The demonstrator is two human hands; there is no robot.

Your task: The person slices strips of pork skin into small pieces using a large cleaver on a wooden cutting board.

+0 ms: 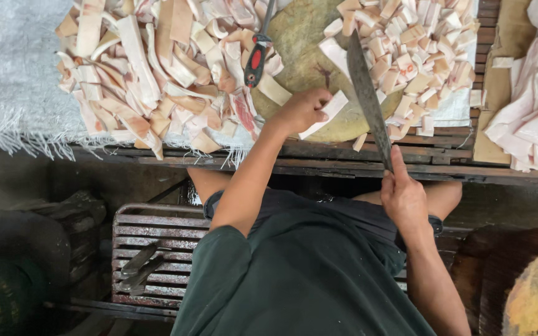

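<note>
My left hand (303,109) presses a pale strip of pork skin (326,112) flat on a round wooden chopping block (294,37). My right hand (403,196) grips the handle of a long dark cleaver (365,93), whose blade points away from me and hangs just right of the strip. A heap of small cut pieces (412,50) lies on the block's right side. A large heap of long uncut strips (151,68) lies to the left of the block.
A red-and-black handled knife (256,56) rests on the strips by the block. Large pale slabs (533,112) lie at the right. A white woven sack (14,68) covers the left. A metal slatted stool (157,242) holds two blades below.
</note>
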